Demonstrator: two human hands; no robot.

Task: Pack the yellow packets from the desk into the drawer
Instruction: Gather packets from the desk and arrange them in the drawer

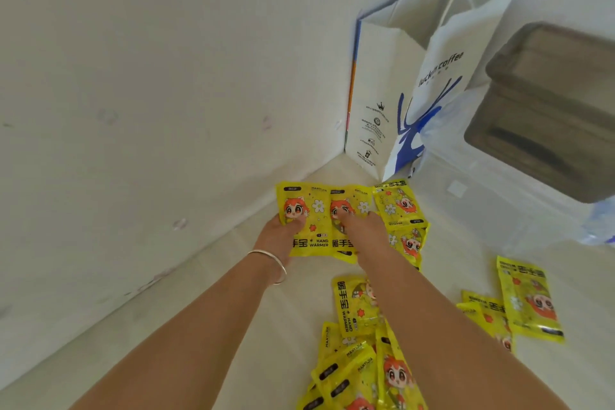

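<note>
My left hand and right hand press flat on two side-by-side yellow packets, long axes pointing away from me

Yellow packets: "HAND WARMER", "MANYIJIA" (plus Chinese characters); white paper bag: "luckin coffee".
</note>
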